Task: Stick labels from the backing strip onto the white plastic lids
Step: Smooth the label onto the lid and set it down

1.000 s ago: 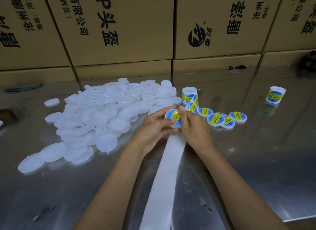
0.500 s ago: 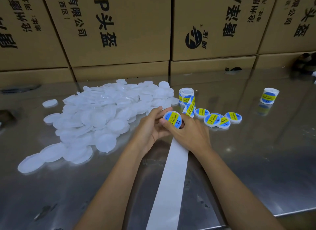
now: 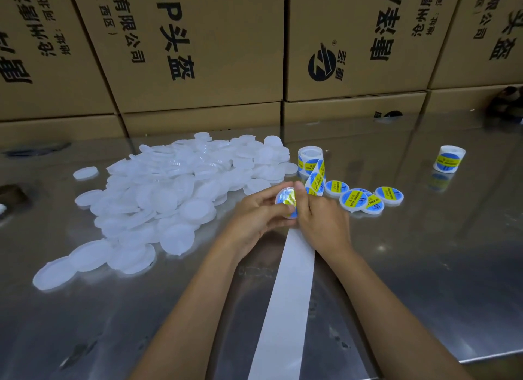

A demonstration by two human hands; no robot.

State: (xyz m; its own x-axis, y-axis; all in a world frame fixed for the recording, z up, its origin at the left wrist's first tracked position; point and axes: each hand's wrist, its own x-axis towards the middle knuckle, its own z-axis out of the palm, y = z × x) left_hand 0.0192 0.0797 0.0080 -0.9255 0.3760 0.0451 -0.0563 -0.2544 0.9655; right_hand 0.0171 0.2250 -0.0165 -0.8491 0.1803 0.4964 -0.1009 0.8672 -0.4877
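The left hand [image 3: 256,214] and right hand [image 3: 319,218] both grip one lid [image 3: 286,203] above the counter [image 3: 424,252]. The person should probably rub its label [image 3: 289,199] flat outward from the centre, keeping the edges down.

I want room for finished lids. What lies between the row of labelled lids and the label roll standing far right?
In the head view, only bare steel table lies between the labelled lids and the far-right label roll.

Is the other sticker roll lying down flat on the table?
No. The second label roll stands upright on its end on the steel table, far right of both hands.
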